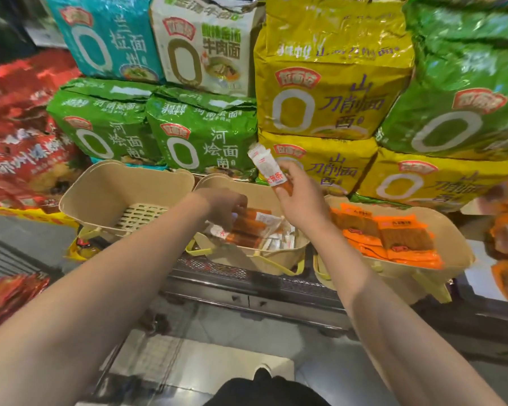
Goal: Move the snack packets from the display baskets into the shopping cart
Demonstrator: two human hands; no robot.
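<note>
Right hand (298, 197) pinches a slim white-and-orange snack packet (272, 169) at its lower end; left hand (223, 208) digs into the beige plastic basket (276, 259), fingers curled, grip unclear; packets look light, crinkly, slippery

A shop: stacked noodle multipacks (320, 109) behind display baskets (276, 259) of snack packets (393, 235) on a shelf.
</note>
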